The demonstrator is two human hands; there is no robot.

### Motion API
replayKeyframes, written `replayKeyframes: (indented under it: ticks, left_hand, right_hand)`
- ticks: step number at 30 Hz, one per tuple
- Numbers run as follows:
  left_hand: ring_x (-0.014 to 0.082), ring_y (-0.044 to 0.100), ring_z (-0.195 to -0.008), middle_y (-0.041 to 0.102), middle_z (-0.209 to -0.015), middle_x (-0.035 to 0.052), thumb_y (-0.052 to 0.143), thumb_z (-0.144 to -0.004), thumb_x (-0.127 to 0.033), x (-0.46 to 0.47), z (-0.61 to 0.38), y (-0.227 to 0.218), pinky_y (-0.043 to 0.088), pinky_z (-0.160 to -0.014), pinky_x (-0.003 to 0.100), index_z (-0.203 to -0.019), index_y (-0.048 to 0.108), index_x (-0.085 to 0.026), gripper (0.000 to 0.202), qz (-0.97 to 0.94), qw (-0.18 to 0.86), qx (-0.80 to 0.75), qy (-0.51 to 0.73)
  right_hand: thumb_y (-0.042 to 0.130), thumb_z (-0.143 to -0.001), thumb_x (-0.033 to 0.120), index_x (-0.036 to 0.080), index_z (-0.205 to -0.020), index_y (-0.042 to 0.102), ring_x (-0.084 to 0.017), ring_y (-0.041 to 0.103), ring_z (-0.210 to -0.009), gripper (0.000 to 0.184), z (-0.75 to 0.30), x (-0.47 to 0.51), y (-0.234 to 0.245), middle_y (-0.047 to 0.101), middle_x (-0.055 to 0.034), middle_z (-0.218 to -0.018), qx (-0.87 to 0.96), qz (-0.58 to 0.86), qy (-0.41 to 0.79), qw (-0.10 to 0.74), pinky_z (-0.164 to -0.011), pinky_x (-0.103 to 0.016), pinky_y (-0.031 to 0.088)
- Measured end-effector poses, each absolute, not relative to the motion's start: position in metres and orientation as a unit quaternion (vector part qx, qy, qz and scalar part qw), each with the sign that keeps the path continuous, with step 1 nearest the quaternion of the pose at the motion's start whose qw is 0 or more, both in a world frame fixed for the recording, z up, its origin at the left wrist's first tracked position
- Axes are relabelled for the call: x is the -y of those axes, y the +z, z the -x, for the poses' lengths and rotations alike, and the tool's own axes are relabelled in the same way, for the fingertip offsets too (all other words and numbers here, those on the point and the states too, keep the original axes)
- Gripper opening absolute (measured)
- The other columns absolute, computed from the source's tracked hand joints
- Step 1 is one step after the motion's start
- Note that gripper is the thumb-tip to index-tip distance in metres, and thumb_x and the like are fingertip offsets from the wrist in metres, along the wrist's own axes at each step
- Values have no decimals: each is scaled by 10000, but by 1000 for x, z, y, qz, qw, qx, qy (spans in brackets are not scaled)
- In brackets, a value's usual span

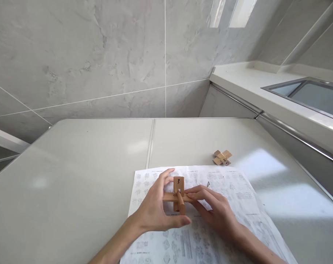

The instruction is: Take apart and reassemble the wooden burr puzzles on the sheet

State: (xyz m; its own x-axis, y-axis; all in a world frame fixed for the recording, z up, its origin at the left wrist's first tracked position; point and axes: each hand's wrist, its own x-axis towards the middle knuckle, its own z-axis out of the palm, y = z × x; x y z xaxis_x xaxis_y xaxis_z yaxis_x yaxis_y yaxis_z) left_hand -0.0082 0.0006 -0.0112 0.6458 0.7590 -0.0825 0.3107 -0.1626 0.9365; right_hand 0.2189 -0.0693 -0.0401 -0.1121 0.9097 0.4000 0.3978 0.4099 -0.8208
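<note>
Above the printed sheet, a wooden burr puzzle (179,182) of crossed pieces is between my hands. A "3" is written on its upright piece, and a rounded piece juts toward me. My left hand (152,211) curls round its left side, with the crosswise bar against the palm and the thumb below. The fingertips of my right hand (214,207) pinch the right end of that bar. Part of the puzzle's far side is hidden. A second small wooden cross-shaped puzzle (222,157), also marked, lies on the table beyond the sheet.
Under my hands lies a large white sheet (238,212) printed with puzzle diagrams. It rests on a pale folding table (100,157) with a seam across it. A grey tiled wall (114,55) stands behind. At the right is a white counter (238,79) with a sink (315,95).
</note>
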Motion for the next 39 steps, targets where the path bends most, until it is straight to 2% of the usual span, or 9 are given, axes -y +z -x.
replayKeyframes:
  ticks: [4, 7, 10, 14, 17, 20, 24, 32, 39]
  left_hand:
    - [447, 542, -1450, 719, -1329, 165, 919, -768, -401, 3, 3, -7, 439, -1151, 689, -1611, 253, -317, 1077, -729, 532, -368, 225]
    - [396, 665, -1303, 702, -1353, 143, 909, -749, -299, 2, 1, -4, 504, -1106, 624, -1584, 287, -343, 1043, -712, 548, -365, 242]
    - [357, 691, -1254, 679, -1390, 128, 874, -753, -244, -2, 3, -2, 501, -1119, 582, -1549, 338, -346, 966, -697, 556, -369, 262]
    - [365, 581, -1399, 601, -1510, 138, 866, -772, -301, -12, 10, 1, 428, -1202, 583, -1517, 378, -320, 891, -699, 530, -388, 282]
    - [360, 576, -1395, 545, -1572, 147, 884, -795, -362, -20, 15, 0, 463, -1178, 559, -1525, 389, -312, 883, -705, 492, -414, 300]
    - [365, 578, -1392, 535, -1571, 126, 913, -788, -375, -28, 20, -3, 488, -1150, 553, -1509, 416, -320, 877, -728, 404, -466, 299]
    - [378, 521, -1454, 502, -1584, 129, 888, -827, -394, -35, 28, -6, 446, -1193, 579, -1535, 361, -308, 887, -760, 307, -501, 277]
    - [412, 453, -1507, 442, -1646, 123, 817, -875, -516, -45, 43, -7, 499, -1146, 579, -1611, 276, -358, 927, -782, 273, -524, 199]
    - [406, 436, -1525, 443, -1665, 122, 803, -896, -446, -49, 48, -10, 474, -1174, 607, -1631, 257, -360, 919, -792, 279, -510, 184]
  right_hand:
    - [615, -1034, 119, 286, -1018, 682, -258, 822, -877, 181, -219, 68, -42, 821, -69, -1063, 698, 468, 247, 483, -659, -360, 654]
    - [621, -1032, 112, 295, -1025, 680, -262, 822, -888, 192, -220, 68, -42, 820, -60, -1081, 696, 473, 249, 479, -678, -373, 658]
    - [634, -1037, 135, 292, -1050, 689, -276, 822, -925, 167, -224, 66, -41, 819, -69, -1082, 690, 483, 233, 485, -717, -390, 671]
    - [655, -1035, 149, 285, -1065, 683, -279, 814, -950, 142, -229, 62, -39, 811, -79, -1053, 679, 505, 193, 497, -767, -412, 678]
    - [649, -1043, 163, 285, -1035, 665, -282, 809, -972, 124, -232, 58, -38, 811, -81, -1059, 663, 525, 181, 501, -791, -428, 676]
    - [653, -1046, 195, 283, -1008, 656, -285, 807, -959, 96, -233, 57, -38, 814, -77, -1044, 648, 538, 180, 508, -779, -429, 675]
    - [649, -1052, 212, 279, -1002, 654, -282, 804, -959, 84, -234, 57, -41, 813, -75, -1049, 647, 540, 185, 505, -777, -424, 678]
    - [662, -1036, 162, 272, -1044, 667, -251, 805, -965, 110, -235, 57, -46, 806, -50, -1061, 659, 523, 171, 513, -778, -372, 685]
    - [666, -1025, 127, 275, -1046, 664, -244, 805, -975, 149, -234, 57, -45, 806, -42, -1049, 661, 515, 183, 514, -796, -356, 679]
